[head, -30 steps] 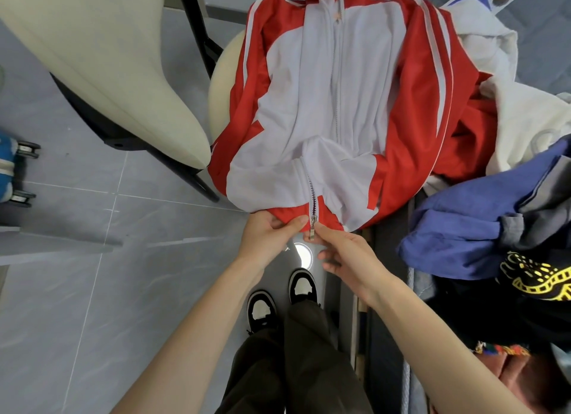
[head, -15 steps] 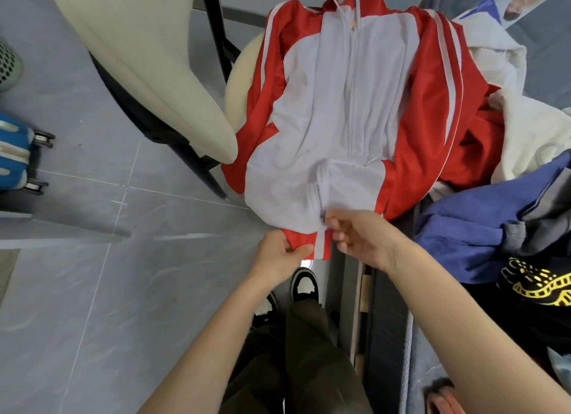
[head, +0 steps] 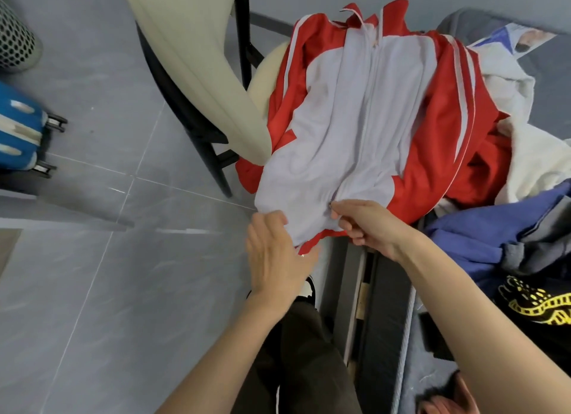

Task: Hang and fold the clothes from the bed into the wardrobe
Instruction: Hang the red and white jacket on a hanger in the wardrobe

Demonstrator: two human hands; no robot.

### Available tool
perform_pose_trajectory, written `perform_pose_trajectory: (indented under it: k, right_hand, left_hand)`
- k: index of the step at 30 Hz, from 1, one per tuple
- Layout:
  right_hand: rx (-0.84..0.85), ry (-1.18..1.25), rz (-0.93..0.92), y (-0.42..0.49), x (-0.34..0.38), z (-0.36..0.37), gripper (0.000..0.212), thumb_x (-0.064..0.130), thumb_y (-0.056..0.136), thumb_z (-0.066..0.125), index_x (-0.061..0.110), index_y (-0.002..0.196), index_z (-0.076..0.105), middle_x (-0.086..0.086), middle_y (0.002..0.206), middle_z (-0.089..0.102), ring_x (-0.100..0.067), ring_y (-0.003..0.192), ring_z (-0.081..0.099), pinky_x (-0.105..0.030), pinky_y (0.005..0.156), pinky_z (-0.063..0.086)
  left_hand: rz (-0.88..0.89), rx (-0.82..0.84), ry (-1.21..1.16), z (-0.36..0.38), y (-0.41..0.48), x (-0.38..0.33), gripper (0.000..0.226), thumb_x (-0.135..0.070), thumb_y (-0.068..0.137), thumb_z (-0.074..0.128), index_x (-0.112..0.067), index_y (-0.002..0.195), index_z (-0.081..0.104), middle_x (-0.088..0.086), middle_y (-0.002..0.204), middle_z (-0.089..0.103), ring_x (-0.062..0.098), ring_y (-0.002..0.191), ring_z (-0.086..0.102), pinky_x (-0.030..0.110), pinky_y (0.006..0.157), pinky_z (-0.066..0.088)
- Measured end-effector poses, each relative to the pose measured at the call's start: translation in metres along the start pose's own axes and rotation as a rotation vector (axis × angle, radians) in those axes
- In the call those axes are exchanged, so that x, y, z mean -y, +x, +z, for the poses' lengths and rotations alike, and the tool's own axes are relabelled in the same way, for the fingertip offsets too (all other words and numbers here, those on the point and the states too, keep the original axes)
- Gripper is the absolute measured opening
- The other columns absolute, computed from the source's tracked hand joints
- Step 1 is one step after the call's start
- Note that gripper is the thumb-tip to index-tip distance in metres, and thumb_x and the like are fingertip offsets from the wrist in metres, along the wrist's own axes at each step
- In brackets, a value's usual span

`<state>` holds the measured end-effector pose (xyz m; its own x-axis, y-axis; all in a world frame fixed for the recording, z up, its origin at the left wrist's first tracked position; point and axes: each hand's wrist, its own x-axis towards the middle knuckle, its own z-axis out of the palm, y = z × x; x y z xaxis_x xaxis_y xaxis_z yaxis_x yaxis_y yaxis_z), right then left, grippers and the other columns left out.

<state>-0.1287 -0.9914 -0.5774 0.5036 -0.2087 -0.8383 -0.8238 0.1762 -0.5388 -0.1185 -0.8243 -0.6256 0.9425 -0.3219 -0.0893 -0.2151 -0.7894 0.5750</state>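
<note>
A red and white zip jacket (head: 364,120) lies front up across the bed corner and a cream stool, collar away from me. My right hand (head: 367,225) pinches the zip pull low on the front, a little above the hem. My left hand (head: 278,253) grips the red hem at the bottom left, thumb under the cloth. More clothes lie heaped on the bed at the right: a white garment (head: 531,154), a blue-purple one (head: 500,237) and a black one with yellow print (head: 537,302).
A cream chair (head: 197,61) with black legs stands just left of the jacket. A blue suitcase (head: 18,129) on wheels and a perforated bin (head: 15,43) are at the far left on the grey tiled floor (head: 92,290). The bed frame edge (head: 364,290) runs beside my legs.
My right hand has drawn the zip pull up from the hem, closing the lowest part of the jacket front. My left hand kept hold of the hem. The view shifted slightly.
</note>
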Motion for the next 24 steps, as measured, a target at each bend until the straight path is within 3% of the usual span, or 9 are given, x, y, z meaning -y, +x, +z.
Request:
perform_pose_trajectory:
  k: [4, 7, 12, 17, 21, 24]
  right_hand:
    - [0.071, 0.005, 0.06, 0.0, 0.007, -0.004, 0.027, 0.026, 0.099, 0.047, 0.017, 0.074, 0.053, 0.006, 0.05, 0.034, -0.005, 0.038, 0.02, -0.017, 0.037, 0.014]
    - [0.065, 0.134, 0.107, 0.004, 0.014, -0.007, 0.027, 0.025, 0.1, 0.045, 0.017, 0.074, 0.051, 0.008, 0.045, 0.031, -0.003, 0.035, 0.019, -0.015, 0.032, 0.013]
    - [0.057, 0.168, 0.188, 0.011, 0.025, -0.009, 0.03, 0.024, 0.1, 0.044, 0.017, 0.072, 0.047, 0.009, 0.042, 0.029, -0.003, 0.03, 0.019, -0.013, 0.027, 0.012]
    - [-0.008, 0.178, 0.173, 0.026, 0.034, -0.017, 0.028, 0.019, 0.099, 0.048, 0.015, 0.071, 0.051, 0.01, 0.042, 0.03, -0.004, 0.031, 0.019, -0.013, 0.029, 0.012]
    - [-0.102, 0.334, 0.057, 0.042, 0.053, -0.031, 0.029, 0.022, 0.099, 0.048, 0.016, 0.072, 0.053, 0.012, 0.041, 0.032, -0.004, 0.031, 0.021, -0.014, 0.028, 0.015]
    - [-0.181, 0.356, -0.047, 0.054, 0.081, -0.049, 0.029, 0.024, 0.1, 0.048, 0.017, 0.072, 0.053, 0.012, 0.043, 0.031, -0.004, 0.033, 0.021, -0.015, 0.03, 0.014]
  left_hand:
    - [0.192, 0.221, 0.148, 0.005, 0.028, -0.025, 0.034, -0.048, 0.096, 0.044, -0.015, 0.091, 0.05, 0.003, 0.093, 0.058, 0.02, 0.089, 0.054, 0.029, 0.073, 0.035]
    - [0.245, 0.3, 0.238, 0.012, 0.051, -0.034, 0.042, -0.042, 0.103, 0.026, -0.014, 0.096, 0.057, 0.006, 0.093, 0.066, 0.022, 0.085, 0.063, 0.029, 0.065, 0.035]
    - [0.228, 0.425, 0.188, 0.013, 0.06, -0.03, 0.034, -0.033, 0.102, 0.033, -0.014, 0.086, 0.056, 0.006, 0.087, 0.066, 0.021, 0.076, 0.059, 0.029, 0.061, 0.032]
    - [0.244, 0.606, 0.136, 0.011, 0.063, -0.021, 0.041, -0.029, 0.099, 0.04, -0.019, 0.06, 0.032, -0.003, 0.059, 0.04, 0.013, 0.056, 0.039, 0.025, 0.048, 0.021]
    - [0.197, 0.781, 0.254, 0.013, 0.067, -0.007, 0.039, -0.029, 0.096, 0.041, -0.016, 0.06, 0.033, -0.002, 0.063, 0.037, 0.016, 0.067, 0.043, 0.027, 0.058, 0.03]
    - [0.183, 0.863, 0.428, 0.011, 0.082, -0.008, 0.033, -0.032, 0.098, 0.039, -0.013, 0.071, 0.048, 0.001, 0.081, 0.053, 0.019, 0.079, 0.052, 0.028, 0.064, 0.034]
